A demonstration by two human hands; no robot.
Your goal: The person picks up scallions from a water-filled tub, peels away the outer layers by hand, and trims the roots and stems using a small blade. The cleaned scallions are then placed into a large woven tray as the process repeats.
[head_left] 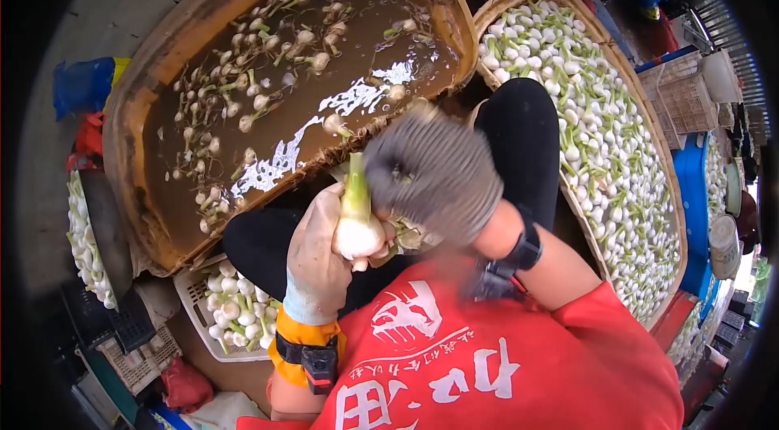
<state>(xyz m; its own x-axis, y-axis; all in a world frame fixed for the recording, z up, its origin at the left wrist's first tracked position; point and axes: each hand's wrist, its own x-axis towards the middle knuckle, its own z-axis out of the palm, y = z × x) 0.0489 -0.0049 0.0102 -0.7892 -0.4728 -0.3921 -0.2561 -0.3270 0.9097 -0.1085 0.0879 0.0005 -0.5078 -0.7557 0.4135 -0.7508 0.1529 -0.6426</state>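
Observation:
My left hand [312, 247], in a pale glove, grips a white garlic bulb [358, 237] with a short green stem pointing up and a root stub at the bottom. Beside the stem is my right hand [434, 174], in a grey ribbed glove and blurred by motion. Its fingers look curled in, and whatever they hold is hidden. Loose peelings [414, 237] lie just below it, near my lap. Ahead of my knees stands a large tan tub [130, 146] of murky water, where many unpeeled bulbs [251, 97] float.
To the right, a long tan tub [599, 272] is heaped with clean white bulbs [600, 162]. A white plastic basket [191, 300] of bulbs sits by my left elbow. Blue tubs [692, 211] and stacked crates [673, 97] line the far right. A blue bag [83, 88] lies far left.

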